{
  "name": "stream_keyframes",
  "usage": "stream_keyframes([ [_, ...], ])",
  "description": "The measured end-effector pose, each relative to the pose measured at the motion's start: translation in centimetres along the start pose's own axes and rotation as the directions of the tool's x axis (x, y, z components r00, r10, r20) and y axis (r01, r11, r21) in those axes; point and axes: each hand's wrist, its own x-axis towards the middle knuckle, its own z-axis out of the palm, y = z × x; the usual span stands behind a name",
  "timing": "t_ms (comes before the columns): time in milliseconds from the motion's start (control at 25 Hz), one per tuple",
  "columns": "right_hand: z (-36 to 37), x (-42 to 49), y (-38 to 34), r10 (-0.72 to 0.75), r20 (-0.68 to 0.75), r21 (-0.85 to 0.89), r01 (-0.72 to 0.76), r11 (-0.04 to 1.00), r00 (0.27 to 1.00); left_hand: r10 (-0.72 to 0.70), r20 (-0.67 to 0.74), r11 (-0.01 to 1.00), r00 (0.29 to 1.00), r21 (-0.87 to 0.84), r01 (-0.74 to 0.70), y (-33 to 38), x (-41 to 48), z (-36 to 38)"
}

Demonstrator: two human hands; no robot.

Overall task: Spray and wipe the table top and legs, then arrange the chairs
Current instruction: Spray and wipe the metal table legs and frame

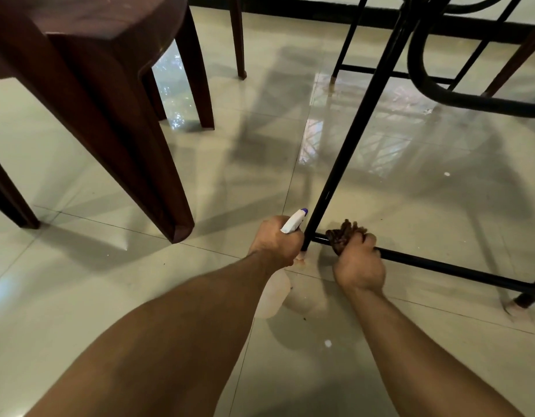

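Observation:
I am low down by the table's black metal leg (pixel 347 158), which slants down to a foot near the floor tiles. My left hand (pixel 275 242) grips a white spray bottle (pixel 275 291) with a purple-tipped nozzle (pixel 294 221), just left of the leg's foot. My right hand (pixel 358 263) is closed on a brown patterned cloth (pixel 343 236) pressed around the low black crossbar (pixel 458 270) right beside the leg.
A dark brown plastic chair (pixel 109 94) stands at the left, its near leg close to my left hand. More black table bars (pixel 347 40) and a curved black frame (pixel 470 97) fill the upper right. The glossy tiled floor (pixel 200 296) lies all around.

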Motion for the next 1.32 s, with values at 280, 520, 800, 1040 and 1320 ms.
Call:
stream_keyframes([
  [280,0.8,-0.3,-2.6,-0.376,0.107,-0.051,0.383,0.922,0.92,0.025,-0.005,0.998,1.0,0.058,-0.025,0.2,1.0,1.2],
  [520,-4.5,3.4,13.8,-0.149,0.035,-0.232,0.153,0.961,0.988,0.027,0.128,0.999,0.991,0.029,-0.031,2.7,-0.9,6.4],
  [800,-4.6,6.0,15.3,-0.078,0.096,-0.209,0.097,0.973,0.992,-0.004,0.187,0.998,0.982,0.063,-0.008,4.0,-2.2,14.3],
  [1040,-9.1,7.9,26.0,-0.217,0.123,-0.408,0.249,0.879,0.968,0.045,0.29,0.996,0.956,0.057,-0.064,7.2,-2.1,23.7],
  [1320,-14.0,9.9,35.9,-0.529,0.27,-0.463,0.59,0.661,0.804,0.065,0.387,0.995,0.92,0.045,-0.089,10.4,-5.2,33.6],
])
